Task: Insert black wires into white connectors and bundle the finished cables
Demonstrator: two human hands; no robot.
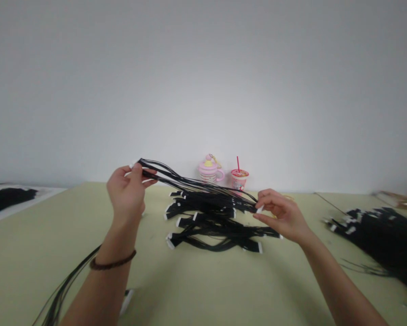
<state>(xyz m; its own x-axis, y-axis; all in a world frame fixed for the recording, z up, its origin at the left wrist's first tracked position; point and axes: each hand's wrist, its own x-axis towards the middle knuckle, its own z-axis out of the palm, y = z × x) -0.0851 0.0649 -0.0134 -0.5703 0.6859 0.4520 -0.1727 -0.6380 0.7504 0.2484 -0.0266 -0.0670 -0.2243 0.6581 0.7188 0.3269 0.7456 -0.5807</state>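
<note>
A wire harness [189,182] of thin black wires with white end connectors is stretched in the air between my two hands. My left hand [128,185] pinches it near its left connector, a little higher than the other end. At the right end, the fingertips of my right hand [280,213] close on the other white connector. Below and behind the held harness lies a pile of similar black harnesses [217,242] with white connectors, stacked crosswise on the pale green table [203,290].
A pink lidded mug [208,171] and a pink cup with a red straw [239,179] stand by the wall. A large heap of black harnesses [383,244] lies at right. More black wires [65,290] lie by my left forearm; dark material [9,199] sits far left.
</note>
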